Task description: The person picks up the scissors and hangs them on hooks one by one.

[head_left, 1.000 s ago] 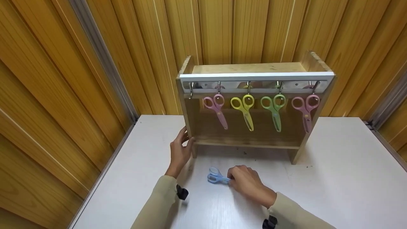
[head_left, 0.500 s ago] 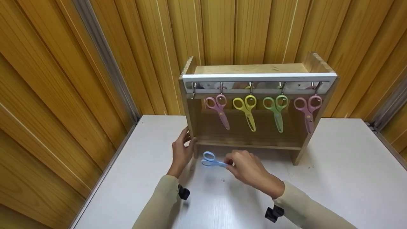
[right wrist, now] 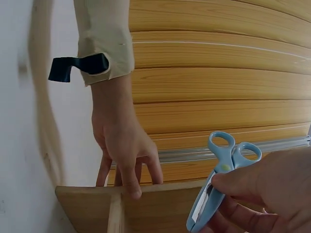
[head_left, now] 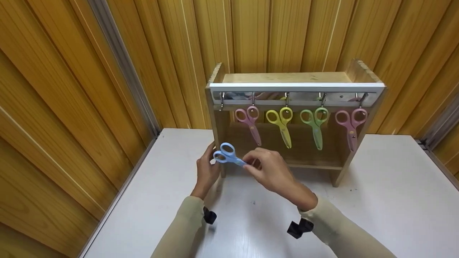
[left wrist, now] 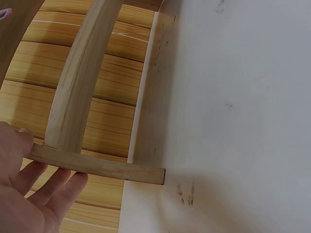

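Pale blue scissors (head_left: 232,157) are pinched by the blade end between thumb and fingers of my right hand (head_left: 273,170). They are in the air before the lower left of a wooden rack (head_left: 297,85), finger loops pointing up and left. The right wrist view shows the same scissors (right wrist: 224,162) with the thumb pressed on the blades. My left hand (head_left: 207,173) holds the rack's left side panel; in the left wrist view its thumb and fingers lie on opposite sides of that panel (left wrist: 107,167).
Several hooks line the rack's metal strip. Pink scissors (head_left: 252,123), yellow scissors (head_left: 283,127), green scissors (head_left: 316,125) and another pink pair (head_left: 350,125) hang there. The leftmost hook (head_left: 221,102) bears nothing. The rack stands on a white table (head_left: 394,200) before wood-panelled walls.
My right hand has lifted the blue scissors off the table, up and slightly left towards the rack. The left hand has kept its hold on the side panel.
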A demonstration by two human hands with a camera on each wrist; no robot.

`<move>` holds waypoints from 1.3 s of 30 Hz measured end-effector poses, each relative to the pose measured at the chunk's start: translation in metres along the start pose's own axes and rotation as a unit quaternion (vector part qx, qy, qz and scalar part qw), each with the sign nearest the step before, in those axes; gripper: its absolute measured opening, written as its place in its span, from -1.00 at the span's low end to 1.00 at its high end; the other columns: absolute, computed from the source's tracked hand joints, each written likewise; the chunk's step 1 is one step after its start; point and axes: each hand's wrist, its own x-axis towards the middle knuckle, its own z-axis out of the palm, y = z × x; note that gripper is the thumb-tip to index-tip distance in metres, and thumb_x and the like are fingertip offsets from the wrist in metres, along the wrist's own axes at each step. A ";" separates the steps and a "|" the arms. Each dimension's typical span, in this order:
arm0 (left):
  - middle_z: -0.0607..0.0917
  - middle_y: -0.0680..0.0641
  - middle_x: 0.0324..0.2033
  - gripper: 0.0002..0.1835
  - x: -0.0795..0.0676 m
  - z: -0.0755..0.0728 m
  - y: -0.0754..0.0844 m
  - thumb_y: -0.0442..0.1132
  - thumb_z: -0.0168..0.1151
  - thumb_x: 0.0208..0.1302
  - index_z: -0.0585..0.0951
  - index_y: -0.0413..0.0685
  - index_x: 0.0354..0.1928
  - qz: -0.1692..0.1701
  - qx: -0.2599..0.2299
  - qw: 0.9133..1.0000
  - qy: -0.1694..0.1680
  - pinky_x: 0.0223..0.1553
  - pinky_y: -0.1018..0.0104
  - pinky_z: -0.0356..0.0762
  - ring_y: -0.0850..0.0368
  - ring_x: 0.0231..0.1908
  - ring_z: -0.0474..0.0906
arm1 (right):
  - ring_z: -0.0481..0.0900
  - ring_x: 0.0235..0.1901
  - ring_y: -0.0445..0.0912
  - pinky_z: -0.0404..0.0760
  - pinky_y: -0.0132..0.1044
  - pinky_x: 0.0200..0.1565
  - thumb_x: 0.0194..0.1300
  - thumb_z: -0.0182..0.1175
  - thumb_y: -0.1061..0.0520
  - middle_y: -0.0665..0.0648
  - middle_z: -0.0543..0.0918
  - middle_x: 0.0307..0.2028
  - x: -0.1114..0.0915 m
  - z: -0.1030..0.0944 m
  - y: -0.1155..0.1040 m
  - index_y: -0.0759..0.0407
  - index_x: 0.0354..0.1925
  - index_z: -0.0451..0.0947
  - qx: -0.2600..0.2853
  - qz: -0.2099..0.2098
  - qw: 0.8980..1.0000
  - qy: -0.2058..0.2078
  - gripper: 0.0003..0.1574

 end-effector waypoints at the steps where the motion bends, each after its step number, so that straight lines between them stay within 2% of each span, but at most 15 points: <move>1: 0.70 -0.17 0.15 -0.46 0.000 0.000 0.000 -0.39 0.34 0.37 0.51 -0.14 0.37 0.002 0.002 1.000 0.003 0.13 0.08 0.69 -0.08 0.07 0.71 | 0.65 -0.42 -0.22 0.72 -0.36 -0.36 0.22 0.46 0.32 -0.01 0.66 -0.39 0.003 0.001 -0.002 0.17 -0.29 0.73 0.010 -0.002 1.000 0.008 -0.90; 5: 0.75 -0.21 0.05 -0.61 0.000 0.001 -0.001 -0.36 0.34 0.38 0.58 -0.16 0.22 0.004 0.006 1.000 0.013 0.05 0.06 0.73 -0.13 0.01 0.74 | 0.62 -0.44 -0.21 0.71 -0.35 -0.37 0.24 0.45 0.31 -0.01 0.66 -0.39 0.016 0.003 -0.009 0.18 -0.28 0.74 0.042 -0.007 0.998 0.039 -0.91; 9: 0.67 -0.21 0.19 -0.50 0.000 0.000 0.000 -0.34 0.32 0.41 0.51 -0.06 0.36 -0.013 0.004 1.000 0.002 0.04 0.01 0.73 -0.15 0.09 0.70 | 0.60 -0.46 -0.20 0.69 -0.36 -0.39 0.25 0.44 0.29 -0.02 0.67 -0.39 0.026 0.006 -0.013 0.18 -0.28 0.75 0.062 -0.008 0.996 0.071 -0.93; 12: 0.62 -0.20 0.26 -0.41 0.000 0.001 0.001 -0.33 0.31 0.43 0.43 -0.04 0.46 -0.009 0.007 1.000 -0.007 0.11 -0.03 0.69 -0.14 0.14 0.67 | 0.61 -0.47 -0.18 0.67 -0.36 -0.40 0.25 0.44 0.30 -0.02 0.69 -0.40 0.034 0.009 -0.014 0.19 -0.28 0.75 0.074 -0.013 0.993 0.095 -0.94; 16: 0.62 -0.20 0.27 -0.39 0.001 0.001 0.000 -0.35 0.30 0.42 0.41 -0.09 0.47 0.007 0.009 1.000 -0.008 0.12 0.02 0.69 -0.12 0.13 0.67 | 0.65 -0.46 -0.16 0.66 -0.37 -0.38 0.25 0.43 0.28 0.01 0.72 -0.40 0.044 0.014 -0.014 0.22 -0.26 0.75 0.095 -0.014 0.988 0.121 -0.94; 20: 0.61 -0.16 0.28 -0.40 0.001 0.001 -0.001 -0.34 0.30 0.43 0.41 -0.07 0.47 0.003 0.008 1.000 -0.012 0.12 0.10 0.69 -0.07 0.14 0.67 | 0.66 -0.43 -0.16 0.68 -0.37 -0.36 0.26 0.43 0.26 0.02 0.74 -0.38 0.052 0.019 -0.015 0.23 -0.24 0.75 0.113 0.007 0.984 0.139 -0.91; 23: 0.62 -0.14 0.28 -0.41 0.001 0.001 -0.002 -0.33 0.29 0.43 0.43 -0.05 0.46 0.002 0.006 1.000 -0.011 0.13 0.10 0.69 -0.06 0.15 0.67 | 0.65 -0.42 -0.17 0.68 -0.37 -0.35 0.26 0.44 0.25 0.03 0.74 -0.36 0.057 0.023 -0.015 0.24 -0.22 0.75 0.115 0.018 0.982 0.151 -0.90; 28: 0.62 -0.18 0.27 -0.43 0.001 0.000 -0.003 -0.36 0.27 0.44 0.43 -0.08 0.46 0.008 -0.006 1.000 -0.009 0.13 -0.01 0.68 -0.10 0.14 0.67 | 0.63 -0.43 -0.17 0.64 -0.37 -0.36 0.26 0.43 0.25 0.04 0.76 -0.37 0.063 0.030 -0.016 0.24 -0.22 0.76 0.105 0.022 0.981 0.163 -0.90; 34: 0.62 -0.13 0.28 -0.43 0.001 0.000 -0.002 -0.35 0.26 0.45 0.43 -0.05 0.46 0.005 0.000 1.000 -0.011 0.12 0.20 0.68 -0.02 0.14 0.67 | 0.61 -0.43 -0.16 0.60 -0.33 -0.37 0.26 0.43 0.24 0.04 0.77 -0.39 0.066 0.036 -0.018 0.23 -0.22 0.77 0.087 0.043 0.980 0.175 -0.90; 39: 0.62 -0.10 0.28 -0.43 0.001 0.000 -0.001 -0.33 0.27 0.46 0.43 -0.02 0.46 -0.002 0.007 1.000 -0.012 0.12 0.26 0.68 0.00 0.15 0.67 | 0.62 -0.44 -0.16 0.59 -0.33 -0.39 0.27 0.43 0.25 0.04 0.77 -0.40 0.066 0.038 -0.017 0.23 -0.22 0.78 0.081 0.047 0.979 0.183 -0.90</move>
